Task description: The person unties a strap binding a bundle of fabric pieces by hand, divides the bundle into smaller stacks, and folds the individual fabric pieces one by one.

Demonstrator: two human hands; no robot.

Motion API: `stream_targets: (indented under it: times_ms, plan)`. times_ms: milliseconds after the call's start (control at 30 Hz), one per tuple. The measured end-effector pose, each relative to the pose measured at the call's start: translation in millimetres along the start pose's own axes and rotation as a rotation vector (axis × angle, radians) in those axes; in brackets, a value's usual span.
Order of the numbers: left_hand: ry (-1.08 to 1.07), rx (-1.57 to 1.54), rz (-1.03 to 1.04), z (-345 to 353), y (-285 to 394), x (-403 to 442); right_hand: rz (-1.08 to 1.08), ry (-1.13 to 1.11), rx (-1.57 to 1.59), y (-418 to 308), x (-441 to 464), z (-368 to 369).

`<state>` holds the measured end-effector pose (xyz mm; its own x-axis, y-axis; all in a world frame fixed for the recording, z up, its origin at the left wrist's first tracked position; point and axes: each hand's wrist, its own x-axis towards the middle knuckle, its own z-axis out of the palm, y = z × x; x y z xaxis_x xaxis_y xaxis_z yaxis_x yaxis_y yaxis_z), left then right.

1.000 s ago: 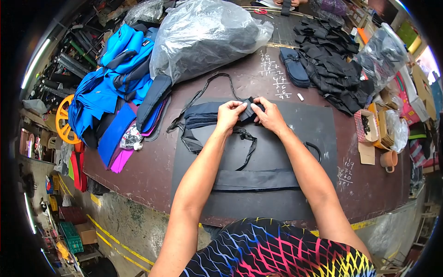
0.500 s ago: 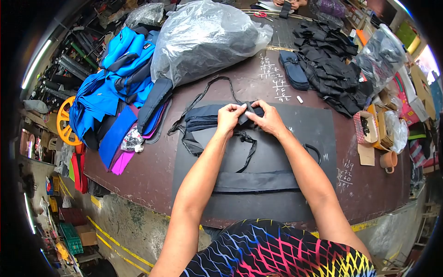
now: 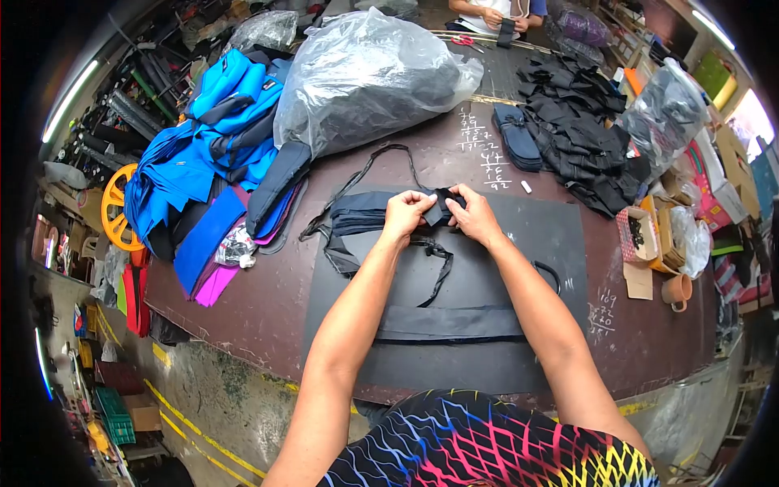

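My left hand (image 3: 408,214) pinches the left edge of a small black fabric piece (image 3: 438,213). On its other side, my right hand (image 3: 474,214) grips the piece between thumb and fingers. A stack of dark fabric strips (image 3: 357,213) lies just left of my left hand. Around that stack loops a thin black fabric cord (image 3: 369,161), and a twisted length of it trails below my hands. Closer to my body, a long dark fabric band (image 3: 450,322) lies across the black mat (image 3: 535,243).
Beyond the mat sits a large plastic bag (image 3: 365,81), with blue fabric pieces (image 3: 170,166) heaped to its left. Black fabric pieces (image 3: 576,146) pile up at the right, near a small box (image 3: 637,235) and a mug (image 3: 677,290). Another person's hands (image 3: 505,19) hold dark fabric across the table.
My hands have moved slightly apart, and the small black piece now shows more openly between them. The whole view has shifted slightly, revealing more of the person opposite.
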<state>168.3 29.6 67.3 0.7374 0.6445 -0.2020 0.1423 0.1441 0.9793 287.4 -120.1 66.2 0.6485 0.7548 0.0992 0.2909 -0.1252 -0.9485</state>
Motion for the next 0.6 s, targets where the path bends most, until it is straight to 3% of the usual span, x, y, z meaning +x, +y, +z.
stream_targets:
  times_ms: [600]
  plan:
    - [0.017,-0.154,0.010,-5,5,15,0.075,-0.037,0.081,23,26,-15]
